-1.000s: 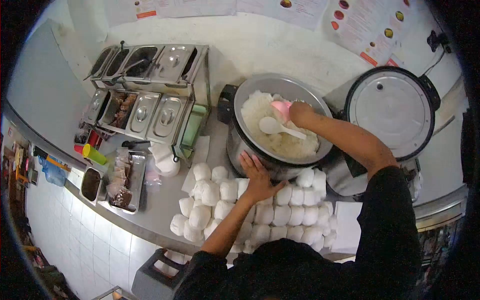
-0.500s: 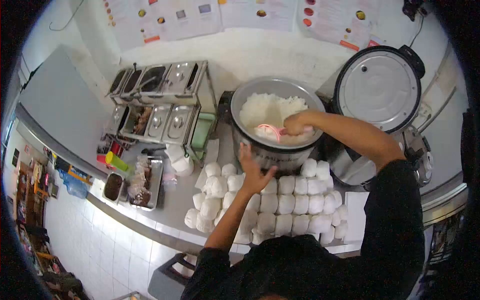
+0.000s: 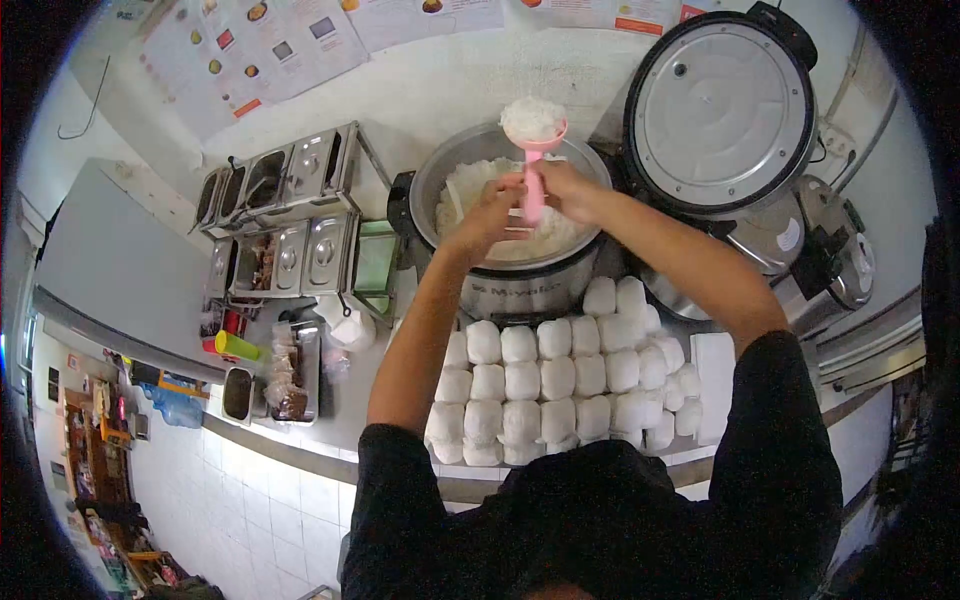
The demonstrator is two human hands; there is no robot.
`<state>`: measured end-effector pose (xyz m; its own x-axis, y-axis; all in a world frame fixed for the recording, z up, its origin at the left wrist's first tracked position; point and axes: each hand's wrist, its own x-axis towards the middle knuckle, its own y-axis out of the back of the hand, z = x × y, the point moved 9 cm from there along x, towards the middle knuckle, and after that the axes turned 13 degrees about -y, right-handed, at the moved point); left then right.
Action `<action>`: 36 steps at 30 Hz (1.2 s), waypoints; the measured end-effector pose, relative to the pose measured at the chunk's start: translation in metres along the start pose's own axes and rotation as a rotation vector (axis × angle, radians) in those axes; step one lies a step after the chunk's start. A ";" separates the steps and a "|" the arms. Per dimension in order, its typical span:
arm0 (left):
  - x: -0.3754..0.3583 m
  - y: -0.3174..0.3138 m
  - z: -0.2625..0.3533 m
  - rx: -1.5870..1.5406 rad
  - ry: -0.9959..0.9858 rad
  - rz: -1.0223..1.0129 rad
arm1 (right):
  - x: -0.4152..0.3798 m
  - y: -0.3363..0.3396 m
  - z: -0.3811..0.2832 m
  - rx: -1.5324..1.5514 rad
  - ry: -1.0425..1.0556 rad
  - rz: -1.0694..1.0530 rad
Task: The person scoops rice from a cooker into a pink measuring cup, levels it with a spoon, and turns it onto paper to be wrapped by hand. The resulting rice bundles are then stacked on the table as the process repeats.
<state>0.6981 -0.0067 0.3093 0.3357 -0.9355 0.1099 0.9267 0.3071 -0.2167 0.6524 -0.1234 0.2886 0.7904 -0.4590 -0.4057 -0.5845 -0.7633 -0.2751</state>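
A pink scoop [image 3: 534,196] heaped with white rice [image 3: 533,118] is held up over the cooker. My right hand [image 3: 562,190] is wrapped round its handle. Close beside the handle is my left hand [image 3: 493,212], its fingers bent and partly apart; whether it touches the scoop is unclear. Below both hands, the round rice cooker [image 3: 520,292] stands uncovered with rice inside. Many white wrapped bundles [image 3: 521,381] sit in rows on the counter in front of the cooker.
The cooker's lid [image 3: 722,115] stands raised at the right, near another metal pot [image 3: 765,238]. On the left are a rack of steel food pans [image 3: 290,258], a yellow-green cup [image 3: 237,346] and a metal tray [image 3: 308,375]. Papers hang on the wall.
The scoop has risen out of the pot, now carrying rice. My left hand has moved up from the cooker's front to beside the scoop. The camera view has shifted.
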 end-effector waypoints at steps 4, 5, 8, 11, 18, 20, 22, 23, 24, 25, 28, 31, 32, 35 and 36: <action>0.030 0.029 0.002 0.184 0.097 0.064 | 0.031 -0.022 0.003 -0.253 0.169 -0.021; 0.025 0.044 0.010 0.260 0.081 0.066 | 0.034 -0.030 -0.003 -0.363 0.257 -0.031; 0.003 0.082 0.035 0.390 0.035 0.067 | 0.045 -0.050 0.002 -1.352 0.415 -0.110; -0.031 0.098 0.047 0.319 0.013 0.141 | 0.081 -0.081 0.024 -1.706 0.694 -0.195; -0.092 0.096 0.014 0.274 0.081 0.095 | 0.154 -0.118 0.048 -1.695 0.770 -0.384; -0.101 0.085 0.006 0.214 0.158 0.057 | 0.143 -0.109 0.041 -1.753 0.713 -0.410; -0.105 0.082 -0.003 0.182 0.165 0.048 | 0.119 -0.094 0.019 -1.798 0.685 -0.360; -0.103 0.080 -0.007 0.163 0.164 0.043 | 0.101 -0.082 0.001 -1.797 0.698 -0.267; -0.098 0.087 -0.012 0.321 0.121 0.059 | 0.079 -0.069 -0.018 -1.788 0.711 -0.135; -0.097 0.086 -0.011 0.339 0.117 0.059 | 0.056 -0.056 -0.036 -1.765 0.712 0.010; -0.092 0.081 0.003 0.502 0.066 0.031 | 0.000 -0.010 -0.081 -1.545 0.507 0.456; -0.080 0.070 0.013 0.742 0.044 -0.004 | -0.062 -0.022 -0.079 -1.446 0.389 0.430; -0.072 0.072 0.006 0.828 -0.019 -0.017 | -0.070 -0.028 -0.063 -1.428 0.358 0.413; -0.058 0.067 -0.007 1.054 -0.212 -0.134 | -0.078 -0.046 -0.023 -1.385 0.301 0.442; -0.057 0.067 -0.007 1.045 -0.157 -0.129 | -0.076 -0.047 -0.012 -1.378 0.287 0.462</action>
<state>0.7401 0.0657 0.2819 0.1737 -0.9616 0.2126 0.6166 0.2745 0.7379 0.6218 -0.0584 0.3427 0.6916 -0.7222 0.0022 -0.2877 -0.2726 0.9181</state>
